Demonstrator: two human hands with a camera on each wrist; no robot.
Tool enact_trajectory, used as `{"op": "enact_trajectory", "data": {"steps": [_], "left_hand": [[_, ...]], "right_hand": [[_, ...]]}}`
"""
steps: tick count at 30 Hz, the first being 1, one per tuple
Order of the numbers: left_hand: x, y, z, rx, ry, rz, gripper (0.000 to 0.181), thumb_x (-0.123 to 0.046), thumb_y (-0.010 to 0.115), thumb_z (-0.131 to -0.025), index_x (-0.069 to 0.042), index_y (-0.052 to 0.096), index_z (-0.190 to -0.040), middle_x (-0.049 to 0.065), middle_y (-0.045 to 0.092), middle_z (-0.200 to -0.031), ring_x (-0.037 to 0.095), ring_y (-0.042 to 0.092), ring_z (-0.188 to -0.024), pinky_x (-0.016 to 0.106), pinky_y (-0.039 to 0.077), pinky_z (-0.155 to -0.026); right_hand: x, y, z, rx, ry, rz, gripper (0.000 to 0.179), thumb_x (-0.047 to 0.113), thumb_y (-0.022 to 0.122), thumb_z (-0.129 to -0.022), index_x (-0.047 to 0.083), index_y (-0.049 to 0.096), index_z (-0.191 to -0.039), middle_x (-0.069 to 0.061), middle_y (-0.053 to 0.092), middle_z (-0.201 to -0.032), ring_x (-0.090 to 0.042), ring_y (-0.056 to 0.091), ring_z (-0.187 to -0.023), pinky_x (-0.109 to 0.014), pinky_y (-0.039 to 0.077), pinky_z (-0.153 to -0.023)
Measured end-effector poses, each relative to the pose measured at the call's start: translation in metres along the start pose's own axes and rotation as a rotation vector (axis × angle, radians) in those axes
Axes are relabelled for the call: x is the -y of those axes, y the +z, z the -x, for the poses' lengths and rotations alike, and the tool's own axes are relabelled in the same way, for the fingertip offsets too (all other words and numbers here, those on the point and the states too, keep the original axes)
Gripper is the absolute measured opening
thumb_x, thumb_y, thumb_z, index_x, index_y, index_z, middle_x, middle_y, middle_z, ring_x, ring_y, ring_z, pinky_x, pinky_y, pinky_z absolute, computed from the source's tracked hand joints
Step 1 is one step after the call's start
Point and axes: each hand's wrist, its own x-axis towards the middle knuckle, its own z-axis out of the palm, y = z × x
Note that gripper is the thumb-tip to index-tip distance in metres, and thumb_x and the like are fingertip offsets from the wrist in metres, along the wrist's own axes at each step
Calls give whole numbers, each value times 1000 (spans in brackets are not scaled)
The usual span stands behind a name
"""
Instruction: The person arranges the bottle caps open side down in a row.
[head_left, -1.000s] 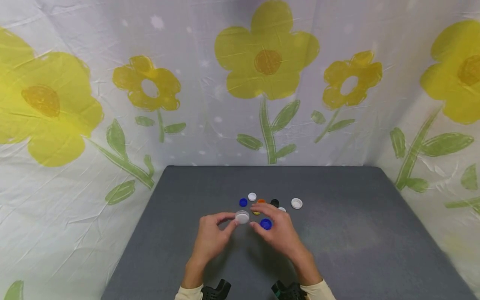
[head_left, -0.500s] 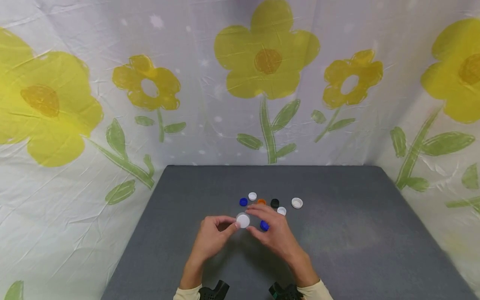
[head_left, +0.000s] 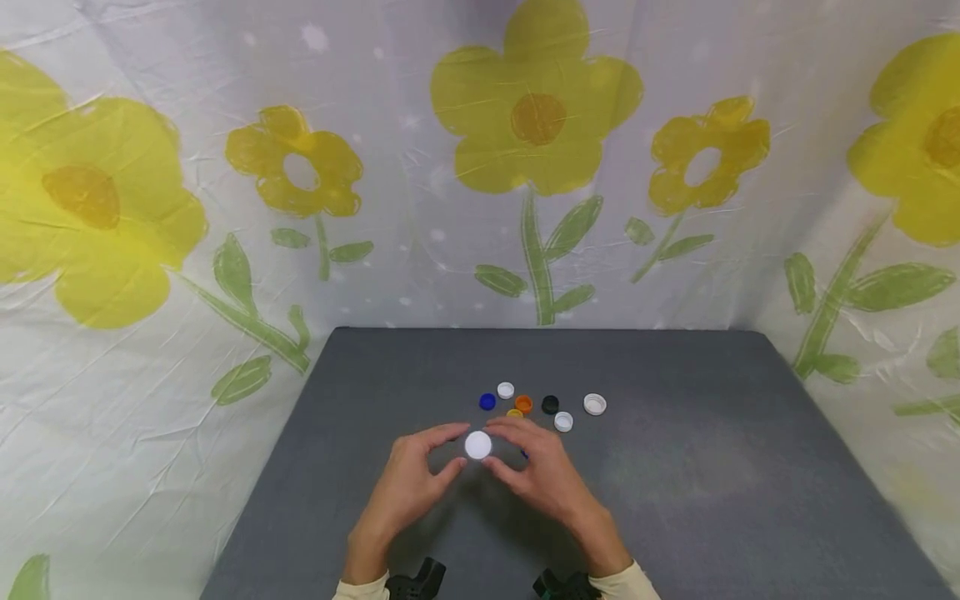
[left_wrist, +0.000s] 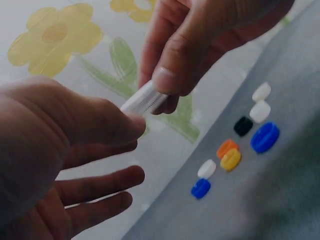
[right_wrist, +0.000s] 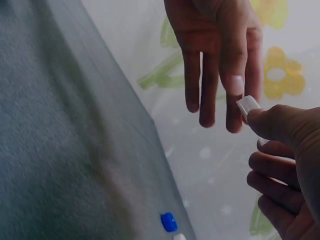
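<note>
A round white bottle cap with a ribbed side is held up between both hands. My right hand pinches its edge between thumb and fingers, its other fingers loosely bent in the right wrist view. My left hand is at the opposite side of the cap, thumb and index finger spread around it with a small gap in the head view. The left thumb overlaps the cap's near end in the left wrist view. A larger blue cap lies below, mostly hidden behind my right hand in the head view.
Loose caps lie on the grey table beyond the hands: blue, orange, yellow, black and several white ones, such as the rightmost white cap. A flower-printed curtain stands behind the table.
The left fingers, which held the cap, have opened away from it. The right hand has moved left to grip it. The cap has shifted slightly left and nearer, its white face turned up.
</note>
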Motion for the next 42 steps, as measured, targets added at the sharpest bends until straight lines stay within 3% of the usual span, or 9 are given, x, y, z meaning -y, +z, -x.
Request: {"op": "enact_trajectory", "data": {"steps": [5, 12, 21, 25, 29, 35, 42], "left_hand": [[4, -3, 6, 55, -20, -73, 35, -12, 85, -80, -17, 76, -114, -5, 75, -113, 14, 70, -109, 41, 55, -95], [15, -1, 11, 167, -57, -206, 26, -15, 87, -76, -18, 79, -101, -2, 78, -100, 21, 72, -98, 46, 55, -88], [31, 17, 17, 190, -76, -287, 23, -15, 90, -69, -18, 80, -90, -2, 77, -91, 22, 72, -90, 43, 56, -79], [36, 27, 19, 185, -73, -316, 24, -13, 89, -70, -16, 80, -92, 0, 77, -99, 25, 72, -96, 45, 57, -83], [36, 29, 20, 192, -68, -323, 25, -10, 89, -69, -13, 80, -92, 7, 75, -111, 35, 67, -111, 53, 54, -90], [41, 30, 21, 247, -138, -332, 24, -13, 90, -68, -13, 81, -91, 15, 69, -126, 48, 53, -128, 60, 46, -101], [44, 31, 23, 250, -170, -336, 25, -15, 92, -67, -16, 82, -90, 22, 64, -131, 55, 49, -129, 62, 43, -103]], "right_hand": [[4, 10, 1, 83, -4, -9, 34, 28, 81, -85, 14, 73, -116, -2, 71, -121, -15, 66, -115, -39, 55, -94], [1, 27, 8, 225, 38, 34, 36, 30, 82, -85, 13, 75, -115, -2, 71, -121, -17, 66, -115, -38, 54, -96], [-6, 44, 16, 359, 46, 119, 30, 26, 79, -86, 12, 76, -112, -4, 71, -121, -19, 65, -114, -37, 53, -97], [-11, 50, 18, 379, 55, 154, 29, 25, 78, -87, 11, 76, -112, -4, 70, -122, -20, 65, -115, -37, 52, -98], [-12, 54, 20, 413, 89, 169, 28, 28, 77, -88, 14, 77, -113, -4, 68, -127, -20, 62, -119, -38, 50, -101], [-11, 57, 21, 459, 102, 179, 30, 30, 78, -87, 16, 77, -114, -5, 64, -134, -22, 59, -126, -40, 47, -106], [-9, 60, 21, 510, 115, 220, 30, 31, 78, -87, 18, 77, -114, -5, 62, -137, -26, 56, -131, -44, 43, -111]]}}
